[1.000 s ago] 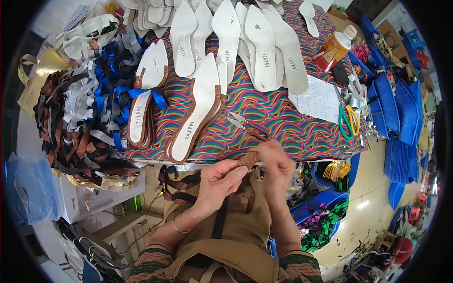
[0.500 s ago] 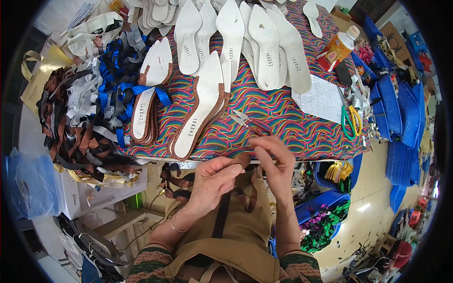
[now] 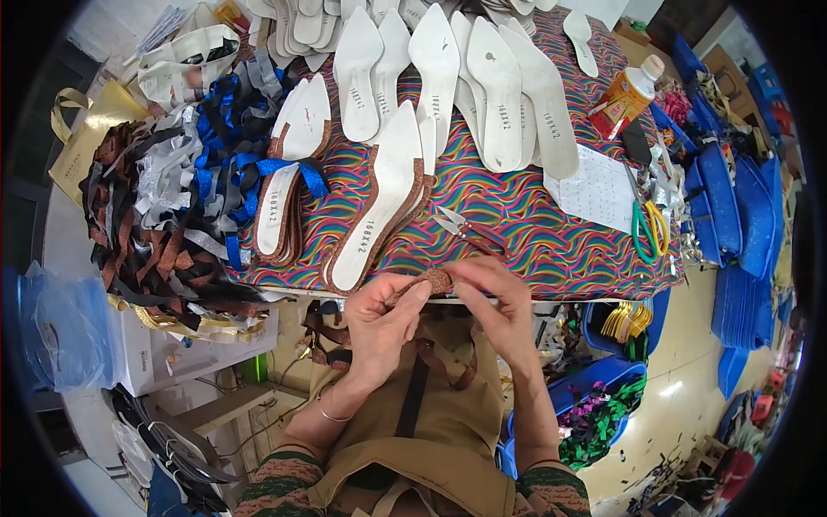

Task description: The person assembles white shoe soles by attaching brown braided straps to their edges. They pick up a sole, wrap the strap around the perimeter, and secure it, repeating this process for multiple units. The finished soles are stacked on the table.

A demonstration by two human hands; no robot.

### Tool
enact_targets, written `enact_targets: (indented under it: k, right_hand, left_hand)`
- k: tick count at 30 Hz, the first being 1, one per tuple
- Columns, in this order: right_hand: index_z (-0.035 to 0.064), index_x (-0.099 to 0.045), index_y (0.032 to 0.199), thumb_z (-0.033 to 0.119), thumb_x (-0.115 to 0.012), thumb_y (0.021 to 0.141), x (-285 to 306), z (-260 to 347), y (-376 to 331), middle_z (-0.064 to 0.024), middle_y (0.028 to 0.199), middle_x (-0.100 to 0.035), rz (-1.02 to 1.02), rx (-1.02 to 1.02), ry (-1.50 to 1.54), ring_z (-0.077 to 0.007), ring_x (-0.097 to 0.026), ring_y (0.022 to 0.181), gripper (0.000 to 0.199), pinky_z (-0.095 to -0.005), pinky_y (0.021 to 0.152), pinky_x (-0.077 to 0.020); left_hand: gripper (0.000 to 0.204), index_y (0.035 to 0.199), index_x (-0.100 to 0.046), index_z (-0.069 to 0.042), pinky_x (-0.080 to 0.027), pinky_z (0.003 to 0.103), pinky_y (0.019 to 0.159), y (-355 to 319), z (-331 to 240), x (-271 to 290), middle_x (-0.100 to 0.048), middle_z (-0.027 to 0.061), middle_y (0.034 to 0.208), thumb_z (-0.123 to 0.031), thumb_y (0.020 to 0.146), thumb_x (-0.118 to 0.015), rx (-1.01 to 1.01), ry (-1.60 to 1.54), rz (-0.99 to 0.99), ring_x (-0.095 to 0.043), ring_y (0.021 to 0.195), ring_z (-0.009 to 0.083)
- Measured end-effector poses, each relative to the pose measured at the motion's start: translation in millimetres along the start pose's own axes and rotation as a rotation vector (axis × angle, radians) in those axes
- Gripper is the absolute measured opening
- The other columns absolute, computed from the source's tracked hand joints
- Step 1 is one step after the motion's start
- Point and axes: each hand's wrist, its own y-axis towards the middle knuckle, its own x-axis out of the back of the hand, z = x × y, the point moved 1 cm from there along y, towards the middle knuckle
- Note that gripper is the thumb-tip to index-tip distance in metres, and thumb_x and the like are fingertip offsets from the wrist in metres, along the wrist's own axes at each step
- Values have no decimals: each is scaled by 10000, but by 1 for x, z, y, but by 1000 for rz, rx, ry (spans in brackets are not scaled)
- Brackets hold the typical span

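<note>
Just off the table's front edge, my left hand [image 3: 379,314] is closed around a brown glittery piece [image 3: 438,279], seen nearly end-on, so its full shape is hidden. The fingertips of my right hand [image 3: 498,302] pinch its right side. A brown glittery strip [image 3: 454,372] hangs in a loop below, over the tan apron [image 3: 370,431]. Beyond my hands lies a white insole with brown-edged rim [image 3: 388,202], on top of similar ones. Left of it is another stack of brown-edged insoles [image 3: 277,211]. Small thread snips [image 3: 461,228] lie on the table past my right hand.
Plain white insoles [image 3: 495,103] fan across the back. Heaped strips [image 3: 155,233] fill the table's left side. At the right are a bottle [image 3: 627,96], a paper sheet [image 3: 594,189] and green-and-yellow-handled scissors [image 3: 646,228]. Blue bins [image 3: 594,379] stand below right.
My right hand has come in from the right and its fingertips now meet the brown piece. My left hand still holds it, turned slightly. The whole view has shifted a little.
</note>
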Motion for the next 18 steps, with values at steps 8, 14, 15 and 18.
enact_targets:
  k: [8, 14, 15, 18]
  right_hand:
    - [-12, -674, 1065, 36, -599, 867, -11, -13, 2, -54, 1127, -632, 112, -26, 621, -166, -566, 1064, 217, -298, 895, -442]
    - [-22, -593, 1008, 19, -622, 765, -1, 2, 31, -166, 974, -547, -204, 311, -953, -308, -546, 906, 248, -367, 759, -480]
    - [-25, -579, 984, 4, -612, 742, -4, -8, 34, -156, 958, -533, -149, 299, -1036, -306, -545, 884, 247, -370, 742, -479]
    - [-7, -555, 921, -14, -582, 708, -9, -17, 40, -137, 867, -503, -114, 277, -1209, -292, -542, 807, 215, -369, 671, -476]
  left_hand:
    - [96, 957, -649, -16, -256, 239, 430, 4, -7, -3, -449, -24, 518, -94, 937, -598, 537, -615, 394, -355, 413, 56]
    - [109, 965, -640, 12, -282, 205, 415, 1, -2, 0, -515, -16, 574, -88, 925, -623, 149, -121, 65, -396, 434, 38]
    - [117, 960, -636, 22, -290, 191, 406, 1, -1, 1, -546, -13, 617, -88, 917, -640, 103, -93, 44, -417, 448, 31]
    - [110, 952, -638, 14, -284, 193, 403, 3, -1, 1, -547, -15, 631, -89, 914, -649, 58, -31, 8, -416, 455, 27]
